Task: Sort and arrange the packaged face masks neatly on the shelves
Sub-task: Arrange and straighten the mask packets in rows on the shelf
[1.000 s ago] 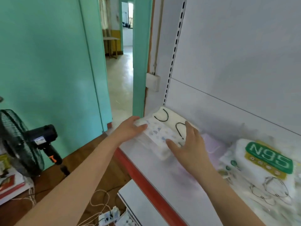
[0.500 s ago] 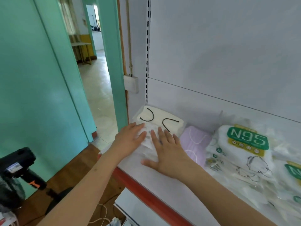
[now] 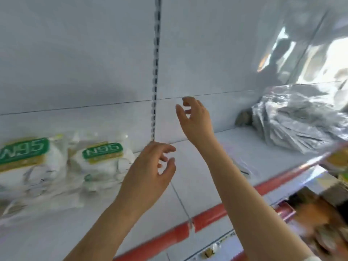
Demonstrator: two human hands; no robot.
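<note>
Over the shelf (image 3: 216, 166) both hands have lifted off the patterned mask pack, left hand (image 3: 150, 172) and right hand (image 3: 195, 119) empty, fingers loose, N95 packs (image 3: 101, 157) now at left

The picture is bright with soft daylight. Strong glare shines off the shiny plastic (image 3: 301, 117) at 2 o'clock. Everything looks smeared and blurry, most at 4 o'clock. A soft grey shadow sits at 10 o'clock.
</note>
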